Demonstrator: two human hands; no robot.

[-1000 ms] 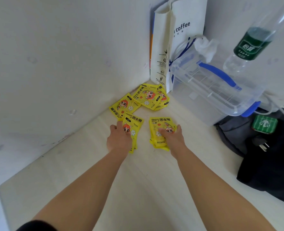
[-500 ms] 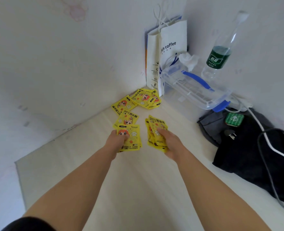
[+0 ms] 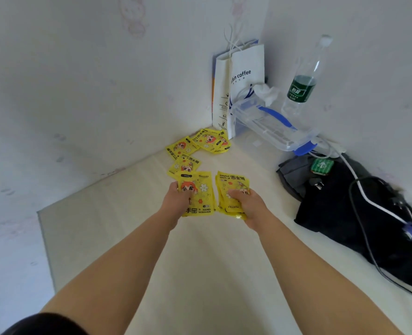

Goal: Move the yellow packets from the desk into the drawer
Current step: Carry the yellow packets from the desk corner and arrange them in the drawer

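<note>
My left hand (image 3: 177, 200) grips a yellow hand-warmer packet (image 3: 201, 193) held face up above the pale desk (image 3: 200, 274). My right hand (image 3: 247, 205) holds a small stack of yellow packets (image 3: 231, 183), thumb on top. Behind them one loose yellow packet (image 3: 184, 165) lies flat, and several more yellow packets (image 3: 200, 142) are piled in the desk's back corner by the wall. No drawer is in view.
A white paper coffee bag (image 3: 238, 85) stands in the corner. Beside it sit a clear plastic box with blue handle (image 3: 272, 124) and a green-labelled water bottle (image 3: 301, 85). Dark bags (image 3: 345, 209) with cables and a plug cover the right side.
Both hands have lifted their packets off the desk and drawn them back toward me, away from the corner pile. The camera has pulled back and shows more desk.
</note>
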